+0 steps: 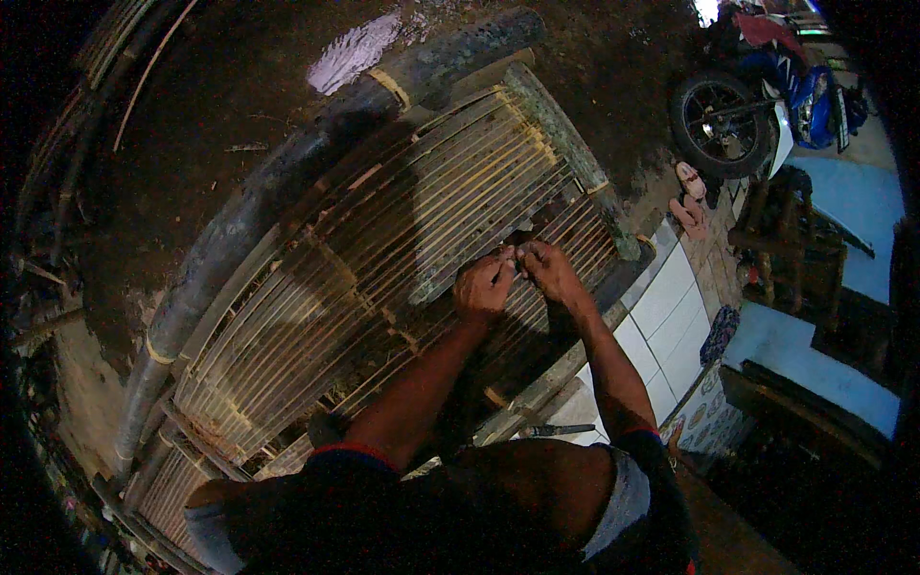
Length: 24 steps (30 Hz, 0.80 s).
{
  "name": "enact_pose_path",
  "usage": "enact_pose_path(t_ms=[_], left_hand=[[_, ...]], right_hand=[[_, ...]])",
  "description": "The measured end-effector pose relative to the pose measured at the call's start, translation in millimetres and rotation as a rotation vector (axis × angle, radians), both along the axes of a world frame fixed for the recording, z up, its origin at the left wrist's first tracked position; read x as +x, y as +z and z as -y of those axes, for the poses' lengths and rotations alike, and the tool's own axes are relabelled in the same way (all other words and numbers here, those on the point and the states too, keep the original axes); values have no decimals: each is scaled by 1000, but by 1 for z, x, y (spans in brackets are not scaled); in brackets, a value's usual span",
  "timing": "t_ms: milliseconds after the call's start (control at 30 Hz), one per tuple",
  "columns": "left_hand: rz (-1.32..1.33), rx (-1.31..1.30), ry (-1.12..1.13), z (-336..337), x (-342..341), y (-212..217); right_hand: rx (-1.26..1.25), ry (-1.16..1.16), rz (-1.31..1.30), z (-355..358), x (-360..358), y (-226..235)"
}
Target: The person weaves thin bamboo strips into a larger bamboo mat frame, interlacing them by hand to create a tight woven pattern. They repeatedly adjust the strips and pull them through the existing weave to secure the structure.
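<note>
A slatted bamboo frame (383,211) of thin, narrowly spaced strips lies before me, with thick bamboo poles along its edges. Over its right part my two hands come together, fingertips nearly touching. My left hand (482,287) is closed in a pinch, its fingers curled. Just beside it, my right hand (551,271) is pinched too. Whatever is between the fingers is too small and dark to make out. Beneath the hands run the strips, some of them in my shadow.
A long dark bamboo pole (259,192) borders the frame's far left. White floor tiles (661,311) lie at the right, with a dark blade-like thing (563,429) near me. Pink sandals (688,216), a blue motorcycle (815,105) and a wooden stand (791,240) are further right.
</note>
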<state>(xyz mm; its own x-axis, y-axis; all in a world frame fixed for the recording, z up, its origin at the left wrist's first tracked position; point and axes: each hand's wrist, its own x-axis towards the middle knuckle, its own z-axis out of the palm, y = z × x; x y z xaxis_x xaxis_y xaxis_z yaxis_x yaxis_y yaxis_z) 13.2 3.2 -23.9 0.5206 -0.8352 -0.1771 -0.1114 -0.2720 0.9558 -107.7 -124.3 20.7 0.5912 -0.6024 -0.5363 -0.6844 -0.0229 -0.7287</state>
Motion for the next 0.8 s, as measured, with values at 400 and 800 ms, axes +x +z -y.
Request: enact_pose_path(t_ms=[400, 800], left_hand=[[18, -156, -232, -4, 13, 5], [-151, 200, -151, -7, 12, 9]], right_hand=[[-249, -72, 34, -21, -23, -10], [-1095, -536, 264, -14, -6, 125]])
